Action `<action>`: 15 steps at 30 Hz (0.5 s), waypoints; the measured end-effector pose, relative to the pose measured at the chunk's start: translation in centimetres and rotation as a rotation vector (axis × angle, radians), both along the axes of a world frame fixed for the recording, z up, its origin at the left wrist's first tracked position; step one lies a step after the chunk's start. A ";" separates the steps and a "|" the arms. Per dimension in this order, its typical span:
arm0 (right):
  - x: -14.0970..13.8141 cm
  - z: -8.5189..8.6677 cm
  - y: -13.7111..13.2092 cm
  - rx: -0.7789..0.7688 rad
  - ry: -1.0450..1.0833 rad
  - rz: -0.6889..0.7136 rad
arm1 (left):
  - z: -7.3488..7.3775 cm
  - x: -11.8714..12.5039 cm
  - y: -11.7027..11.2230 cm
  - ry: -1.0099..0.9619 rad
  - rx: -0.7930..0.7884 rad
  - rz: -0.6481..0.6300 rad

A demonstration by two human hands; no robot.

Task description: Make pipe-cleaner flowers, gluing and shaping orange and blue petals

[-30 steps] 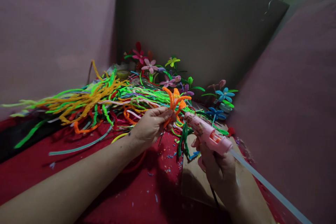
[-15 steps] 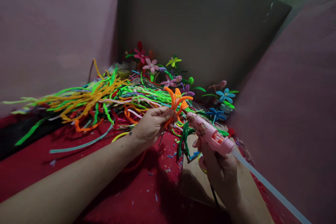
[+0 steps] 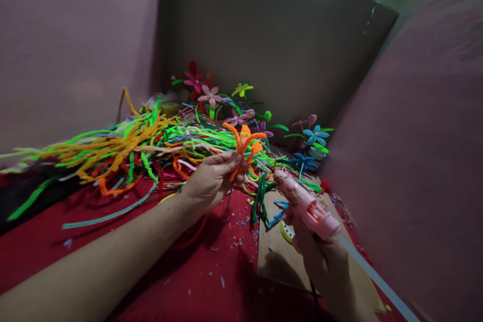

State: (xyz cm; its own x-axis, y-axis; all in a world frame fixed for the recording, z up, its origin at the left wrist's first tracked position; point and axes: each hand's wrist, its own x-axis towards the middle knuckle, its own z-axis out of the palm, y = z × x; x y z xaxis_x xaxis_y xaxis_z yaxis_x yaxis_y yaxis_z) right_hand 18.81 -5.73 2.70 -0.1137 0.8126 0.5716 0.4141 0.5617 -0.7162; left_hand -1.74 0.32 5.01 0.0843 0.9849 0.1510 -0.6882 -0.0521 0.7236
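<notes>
The orange flower (image 3: 243, 145) is held up above the red cloth (image 3: 181, 271), before a pile of fuzzy strands (image 3: 143, 142). Left hand (image 3: 214, 177): grip pinched together on the flower's lower part. Right hand (image 3: 320, 255): grip wrapped round the pink glue gun (image 3: 302, 201), nozzle (image 3: 268, 166) near the flower, apparently apart. Assessment: flower likely light, soft, bendable, not slippery; petals (image 3: 257, 136) liable to deform, so hold low, near the dark stem (image 3: 230, 195); glue gun probably stiffer and heavier, needing a full wrap
</notes>
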 end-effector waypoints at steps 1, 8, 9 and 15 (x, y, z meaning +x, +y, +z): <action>0.5 0.0 -0.1 -0.001 -0.035 -0.015 | 0.0 0.0 0.0 -0.022 -0.015 -0.006; 7.4 -1.7 -0.9 0.184 -0.377 -0.213 | 0.2 -0.5 0.2 -0.153 -0.054 -0.169; 8.6 -2.2 -1.1 0.200 -0.448 -0.306 | 0.2 -0.5 0.2 -0.153 -0.056 -0.177; 12.2 -3.8 -1.6 -0.059 -0.790 -0.574 | 0.3 -0.4 -0.2 -0.105 -0.028 -0.170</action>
State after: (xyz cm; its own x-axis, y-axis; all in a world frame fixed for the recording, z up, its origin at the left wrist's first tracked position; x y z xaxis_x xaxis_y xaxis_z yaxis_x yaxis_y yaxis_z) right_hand 31.00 -7.37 -1.15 -0.0243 0.8888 0.4577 0.9860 0.0970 -0.1359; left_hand -2.14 0.10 5.30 0.2345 0.9619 0.1403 -0.7572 0.0903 0.6469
